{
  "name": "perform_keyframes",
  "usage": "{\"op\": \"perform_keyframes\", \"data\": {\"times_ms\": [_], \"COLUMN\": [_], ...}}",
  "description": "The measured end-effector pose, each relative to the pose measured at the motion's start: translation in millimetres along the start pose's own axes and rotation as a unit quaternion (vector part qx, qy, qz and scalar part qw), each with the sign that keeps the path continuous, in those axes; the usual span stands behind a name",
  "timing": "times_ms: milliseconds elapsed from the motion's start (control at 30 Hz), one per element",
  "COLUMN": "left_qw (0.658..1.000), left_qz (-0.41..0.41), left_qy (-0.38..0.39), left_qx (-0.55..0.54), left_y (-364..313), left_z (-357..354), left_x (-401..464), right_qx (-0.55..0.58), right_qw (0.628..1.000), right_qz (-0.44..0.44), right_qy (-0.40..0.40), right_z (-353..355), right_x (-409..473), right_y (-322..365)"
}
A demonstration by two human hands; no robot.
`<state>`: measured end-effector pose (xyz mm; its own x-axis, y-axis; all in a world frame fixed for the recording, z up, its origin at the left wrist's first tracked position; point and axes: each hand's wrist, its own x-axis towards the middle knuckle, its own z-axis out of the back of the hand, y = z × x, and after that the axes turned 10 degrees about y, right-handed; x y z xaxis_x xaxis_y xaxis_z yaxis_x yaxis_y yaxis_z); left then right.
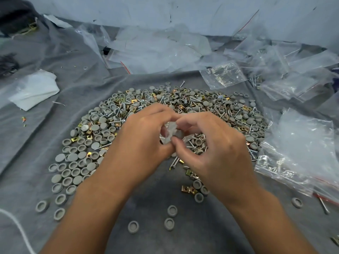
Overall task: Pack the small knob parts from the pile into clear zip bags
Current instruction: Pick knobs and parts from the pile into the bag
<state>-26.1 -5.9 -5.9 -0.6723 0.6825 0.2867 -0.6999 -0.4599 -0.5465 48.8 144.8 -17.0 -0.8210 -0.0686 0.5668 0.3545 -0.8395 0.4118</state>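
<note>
Grey cloth (165,189) fills the bottom of the frame, with a few stray round caps lying loose on it nearest me. Just above, at centre, my left hand (145,140) and right hand (211,143) meet over the pile (113,129), both with fingers curled in a pinch around one small clear zip bag (167,133). A grey knob part (178,134) sits right at the bag between my thumbs — whether it is already inside or only at the mouth I cannot tell. I judge this to be the loading step: a part going into a bag held open. The next move calls for the left fingers keeping the mouth spread while the right feeds the piece fully in, then reaching back to the pile, which is mixed — grey caps, silver screws and brass-coloured clips together — so picking will need care. At the right edge, larger clear bags (300,154) lie flat, and one shows what look like screws inside. Further up, across the upper middle and upper right, a drift of clear bags (161,50) is heaped, most apparently empty; a white folded sheet (34,88) lies at the left.
</note>
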Motion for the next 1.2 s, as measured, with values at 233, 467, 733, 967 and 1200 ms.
{"op": "perform_keyframes", "data": {"times_ms": [233,467,733,967,1200], "left_qw": [1.0,0.999,0.996,0.995,0.995], "left_qz": [0.004,0.029,0.082,0.09,0.086], "left_qy": [0.004,0.009,-0.025,-0.028,-0.026], "left_qx": [0.005,0.02,0.022,0.016,0.033], "left_y": [-2.6,-2.8,-0.3,2.7,0.7], "left_z": [1.0,0.9,7.8,8.8,6.9], "left_x": [-0.1,0.0,-2.0,-1.5,-0.3], "right_qx": [0.0,0.001,0.076,-0.071,-0.056], "right_qw": [0.999,0.999,0.971,0.83,0.862], "right_qz": [-0.03,-0.037,-0.088,-0.127,-0.12], "right_qy": [-0.01,0.019,0.211,0.538,0.489], "right_z": [0.6,3.1,35.7,34.5,34.7], "right_x": [-1.5,-0.3,-4.0,-17.6,-27.1], "right_y": [-0.9,-4.4,-18.1,-33.3,-33.9]}}
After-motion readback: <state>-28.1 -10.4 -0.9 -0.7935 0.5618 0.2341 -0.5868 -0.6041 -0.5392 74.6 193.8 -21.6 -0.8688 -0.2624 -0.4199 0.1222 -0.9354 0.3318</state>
